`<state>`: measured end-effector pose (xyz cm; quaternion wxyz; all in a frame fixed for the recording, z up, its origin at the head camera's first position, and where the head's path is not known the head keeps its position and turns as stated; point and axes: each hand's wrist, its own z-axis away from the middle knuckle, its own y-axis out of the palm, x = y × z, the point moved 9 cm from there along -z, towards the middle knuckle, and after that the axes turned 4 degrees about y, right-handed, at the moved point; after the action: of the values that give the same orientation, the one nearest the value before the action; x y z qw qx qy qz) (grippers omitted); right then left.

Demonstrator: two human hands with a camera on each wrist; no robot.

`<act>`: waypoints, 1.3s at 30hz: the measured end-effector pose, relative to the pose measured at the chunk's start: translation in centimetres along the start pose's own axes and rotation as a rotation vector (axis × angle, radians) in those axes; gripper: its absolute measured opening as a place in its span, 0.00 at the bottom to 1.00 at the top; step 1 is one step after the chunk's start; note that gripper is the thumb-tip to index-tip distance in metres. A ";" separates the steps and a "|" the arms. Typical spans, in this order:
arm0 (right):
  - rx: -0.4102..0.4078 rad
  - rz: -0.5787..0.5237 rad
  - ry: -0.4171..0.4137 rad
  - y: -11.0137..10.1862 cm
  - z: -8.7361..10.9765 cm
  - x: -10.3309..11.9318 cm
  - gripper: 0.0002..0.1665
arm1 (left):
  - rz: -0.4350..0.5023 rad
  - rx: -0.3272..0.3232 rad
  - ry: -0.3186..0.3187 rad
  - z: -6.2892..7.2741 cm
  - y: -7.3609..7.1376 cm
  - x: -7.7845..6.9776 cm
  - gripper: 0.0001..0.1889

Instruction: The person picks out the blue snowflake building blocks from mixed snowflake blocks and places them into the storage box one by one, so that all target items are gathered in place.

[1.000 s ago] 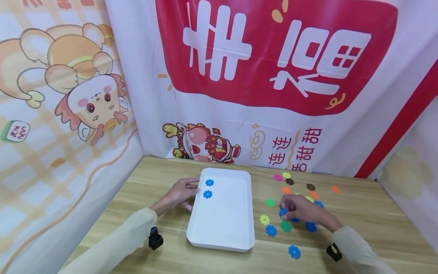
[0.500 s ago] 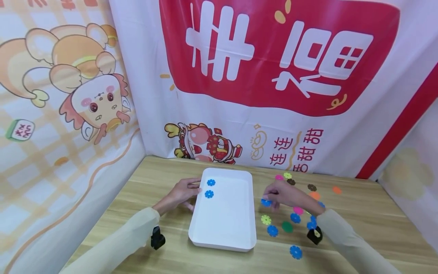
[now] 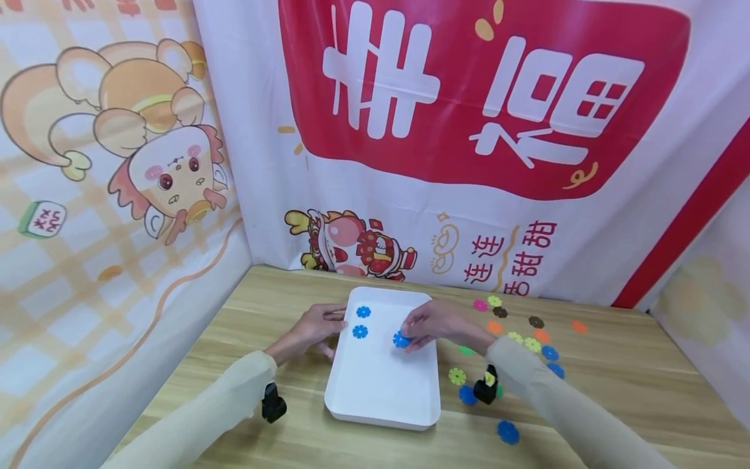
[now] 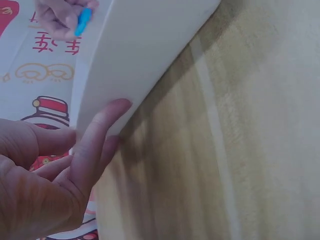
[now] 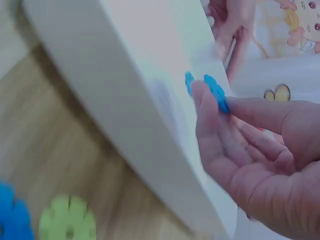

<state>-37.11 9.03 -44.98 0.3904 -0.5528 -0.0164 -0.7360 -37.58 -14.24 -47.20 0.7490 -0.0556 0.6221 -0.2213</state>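
A white tray (image 3: 383,391) lies on the wooden table with two blue notched plastic discs, one (image 3: 363,312) farther back than the other (image 3: 360,332), near its left side. My left hand (image 3: 310,329) holds the tray's left edge; in the left wrist view the thumb is at the rim and the fingers (image 4: 112,111) lie against the outer wall. Over the tray's right half, my right hand (image 3: 436,324) pinches another blue disc (image 5: 216,92) between thumb and fingertip. Below it, the tray's outer wall (image 5: 115,95) fills the right wrist view's middle.
Right of the tray lie scattered notched discs: yellow-green (image 3: 457,376), blue (image 3: 508,432), orange (image 3: 541,335), brown (image 3: 536,322) and pink (image 3: 480,305). My right forearm (image 3: 551,384) hides some. A printed cloth (image 3: 351,195) hangs behind the table.
My right hand has lifted a blue disc from the scattered ones and carried it left, over the tray. The left hand keeps its place at the tray's edge.
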 end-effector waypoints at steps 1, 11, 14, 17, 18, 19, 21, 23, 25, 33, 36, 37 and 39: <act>0.004 -0.022 0.009 0.6 -0.3 0.2 0.09 | -0.012 0.011 0.004 0.0 0.0 -0.2 0.30; -0.084 0.022 0.070 4.3 -3.7 1.2 0.07 | 0.048 0.197 -0.056 0.2 0.2 -1.1 0.37; -0.119 0.045 0.092 4.9 -4.0 1.3 0.07 | 0.064 0.216 -0.065 0.2 0.2 -0.7 0.38; -0.140 0.051 0.097 5.4 -4.2 1.5 0.08 | 0.075 0.218 -0.056 0.3 0.3 -0.5 0.38; -0.146 0.055 0.099 5.5 -4.3 1.6 0.08 | 0.078 0.218 -0.052 0.3 0.3 -0.5 0.38; -0.152 0.059 0.096 5.7 -4.3 1.6 0.08 | 0.082 0.218 -0.048 0.3 0.3 -0.4 0.38; -0.161 0.069 0.081 6.1 -4.5 1.8 0.07 | 0.084 0.215 -0.048 0.4 0.3 -0.3 0.38; -0.165 0.092 0.061 6.5 -4.6 2.1 0.06 | 0.090 0.209 -0.055 0.4 0.4 0.0 0.38; -0.173 0.124 0.038 6.8 -4.7 2.3 0.05 | 0.090 0.209 -0.056 0.3 0.6 0.1 0.37; -0.174 0.187 0.012 6.4 -4.1 2.8 0.05 | 0.079 0.179 -0.061 0.5 1.1 0.1 0.36; -0.143 0.179 -0.027 5.7 -3.4 3.2 0.04 | 0.061 0.161 -0.065 0.7 0.7 0.1 0.36; -0.130 0.176 -0.046 5.4 -3.2 3.5 0.03 | 0.057 0.158 -0.067 0.7 0.6 0.1 0.36; -0.103 0.176 -0.105 5.0 -2.5 3.9 0.03 | 0.048 0.156 -0.067 0.8 0.4 0.0 0.37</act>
<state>-36.50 2.23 -44.72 0.4234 -0.6091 0.0498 -0.6688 -36.68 -14.04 -47.20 0.7765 0.0103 0.5788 -0.2490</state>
